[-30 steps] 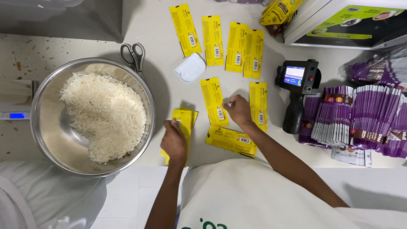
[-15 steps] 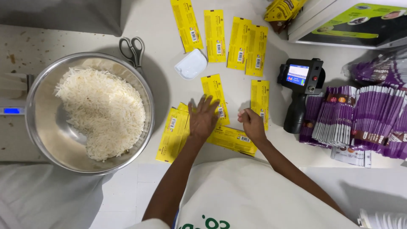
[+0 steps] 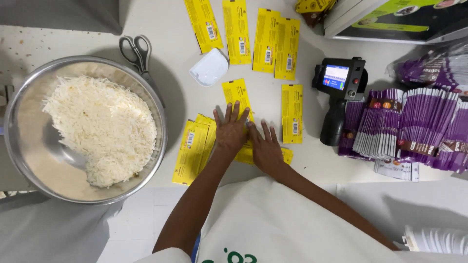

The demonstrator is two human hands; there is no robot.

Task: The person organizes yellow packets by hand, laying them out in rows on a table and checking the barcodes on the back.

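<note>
Your left hand (image 3: 230, 127) and right hand (image 3: 264, 147) lie flat, fingers spread wide, side by side on the yellow sachets (image 3: 197, 148) at the near middle of the tabletop (image 3: 175, 58), gripping nothing; more sachets lie farther off, a steel bowl of rice (image 3: 85, 129) sits left, a handheld printer (image 3: 339, 95) right

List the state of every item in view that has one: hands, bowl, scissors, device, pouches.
Left hand: open, flat on yellow pouches.
Right hand: open, flat on the same pouches.
Metal bowl: partly filled with white rice.
Scissors: closed, lying flat.
Handheld device: screen lit.
Purple pouches: stacked in rows.
</note>
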